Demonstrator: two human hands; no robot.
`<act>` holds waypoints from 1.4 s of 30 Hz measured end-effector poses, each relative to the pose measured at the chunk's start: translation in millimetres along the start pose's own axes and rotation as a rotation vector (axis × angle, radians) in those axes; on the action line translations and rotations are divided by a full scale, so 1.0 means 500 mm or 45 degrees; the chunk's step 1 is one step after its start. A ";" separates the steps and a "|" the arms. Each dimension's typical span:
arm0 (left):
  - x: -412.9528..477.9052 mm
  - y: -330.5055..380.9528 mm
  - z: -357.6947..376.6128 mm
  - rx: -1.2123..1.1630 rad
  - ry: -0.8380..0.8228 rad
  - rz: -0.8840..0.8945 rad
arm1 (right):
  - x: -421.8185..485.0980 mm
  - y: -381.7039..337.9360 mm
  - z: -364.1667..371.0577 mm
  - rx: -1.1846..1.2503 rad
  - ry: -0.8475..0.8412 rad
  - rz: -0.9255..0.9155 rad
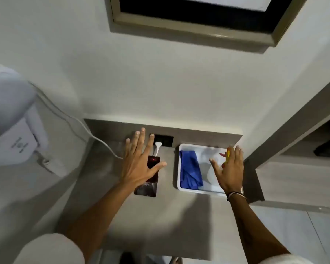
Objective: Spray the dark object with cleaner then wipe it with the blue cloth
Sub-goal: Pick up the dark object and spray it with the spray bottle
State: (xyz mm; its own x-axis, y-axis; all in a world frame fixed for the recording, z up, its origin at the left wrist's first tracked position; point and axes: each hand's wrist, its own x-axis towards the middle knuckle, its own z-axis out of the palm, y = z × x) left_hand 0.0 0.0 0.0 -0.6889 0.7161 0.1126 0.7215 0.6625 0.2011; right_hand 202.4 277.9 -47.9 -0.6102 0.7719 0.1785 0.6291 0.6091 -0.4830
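- Pale sleeves [51, 248] sit at the bottom edge, nearest the camera, with both bare forearms reaching forward over the grey worktop [122, 216].
- The right wrist carries a dark band [235, 194], just at the near rim of the white tray [176, 168].
- The phone [147, 188], dark and glossy, lies flat on the worktop just left of the tray, its long side running away from the camera.
- The left hand [139, 164] hovers over the phone's far half with fingers spread wide, holding nothing; whether it touches the phone cannot be told.
- The right hand [229, 168] is over the right part of the tray, fingers spread and empty.
- The blue cloth [190, 168] lies folded in the left part of the tray.
- The spray bottle [210, 164], clear with a red and yellow head, lies in the tray partly under the right hand.
- A white cable [157, 147] runs from the phone's far end to a black socket plate [164, 141] on the back ledge, left of the tray's far corner.
- A white appliance [13, 126] hangs well left of the tray, and a framed panel [198, 29] is on the wall above it.
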 end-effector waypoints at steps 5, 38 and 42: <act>-0.024 -0.014 0.046 0.094 -0.037 0.013 | -0.029 0.017 0.036 0.430 -0.002 0.217; -0.087 -0.195 0.033 -0.888 -0.200 -0.044 | -0.191 -0.219 0.047 0.906 -0.662 -0.139; -0.075 -0.227 0.027 -0.903 -0.273 0.045 | -0.216 -0.269 0.073 0.994 -0.875 -0.154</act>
State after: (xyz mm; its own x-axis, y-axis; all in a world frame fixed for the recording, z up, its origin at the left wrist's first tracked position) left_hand -55.0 -99.1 -40.4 -0.5853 0.8094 -0.0470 0.4749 0.3893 0.7892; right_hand 166.0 105.7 -33.5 -0.9444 0.2950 -0.1450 0.2093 0.1994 -0.9573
